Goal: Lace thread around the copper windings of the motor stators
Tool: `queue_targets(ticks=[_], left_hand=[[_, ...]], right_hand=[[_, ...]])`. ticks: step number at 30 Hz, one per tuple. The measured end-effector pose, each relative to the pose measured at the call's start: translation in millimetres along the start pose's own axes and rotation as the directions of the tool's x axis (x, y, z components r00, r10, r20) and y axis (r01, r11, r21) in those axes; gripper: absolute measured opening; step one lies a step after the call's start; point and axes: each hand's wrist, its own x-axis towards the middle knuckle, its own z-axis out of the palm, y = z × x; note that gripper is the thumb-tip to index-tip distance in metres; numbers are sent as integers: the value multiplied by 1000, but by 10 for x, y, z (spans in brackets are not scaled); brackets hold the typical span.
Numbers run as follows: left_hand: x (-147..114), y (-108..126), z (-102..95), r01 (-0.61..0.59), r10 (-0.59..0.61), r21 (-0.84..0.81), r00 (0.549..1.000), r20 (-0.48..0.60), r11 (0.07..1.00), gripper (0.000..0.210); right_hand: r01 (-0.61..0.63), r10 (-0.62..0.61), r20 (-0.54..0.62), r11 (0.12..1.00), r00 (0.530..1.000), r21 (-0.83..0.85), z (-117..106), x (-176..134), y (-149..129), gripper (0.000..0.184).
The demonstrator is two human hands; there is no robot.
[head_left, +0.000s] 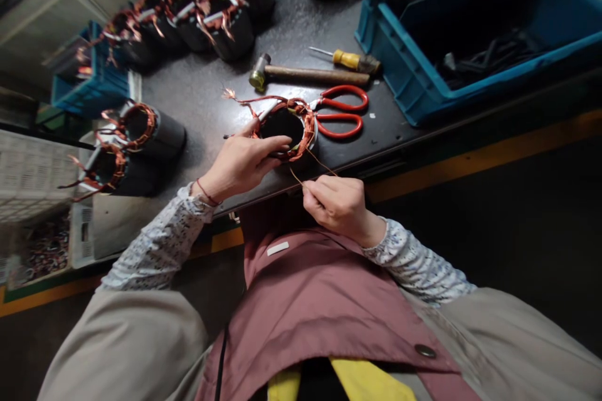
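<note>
A motor stator [308, 128] stands near the front edge of the dark workbench, a ring of copper windings around its dark opening. My left hand [242, 163] grips its left side, with the thumb over the opening and the other fingers partly hidden along the outside. Close to my body, just off the bench edge, my right hand [336, 203] is closed in a pinch on a thin cord [321, 163] that runs to the windings; a short end pokes out past the fingertips. Red-handled scissors [343, 114] lie right beside the stator, their blades partly hidden behind it.
Behind the scissors lie a hammer [315, 74] and a yellow-handled screwdriver [347, 59]. A blue bin [409, 84] stands at the right. Several wound stators [230, 34] are grouped at the back, and two more stators [164, 131] sit at the left beside a white crate [35, 169].
</note>
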Motion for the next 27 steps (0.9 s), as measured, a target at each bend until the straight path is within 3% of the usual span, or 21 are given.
queue_targets(ticks=[9,16,18,22,24,27], left_hand=[[3,6,-12,-13,13,-31,1000,16,999,37],[222,-110,-141,-135,164,-166,971,176,977,42],[368,-138,-170,-130,160,-120,944,288,984,39],[631,-118,-227,-194,173,-9,851,496,981,27],[680,-82,-260,-252,200,35,838,508,967,24],[619,-26,-312,-285,213,114,880,423,952,23]], right_hand=[[-93,93,6,993,996,-78,154,71,55,35],[-156,157,7,984,988,-90,306,266,26,35],[-159,166,57,982,985,-104,300,261,-9,35],[-206,235,191,965,953,-160,227,212,-57,36],[-254,286,236,955,929,-156,170,183,-60,32],[-364,360,180,931,915,-12,79,147,-60,25]])
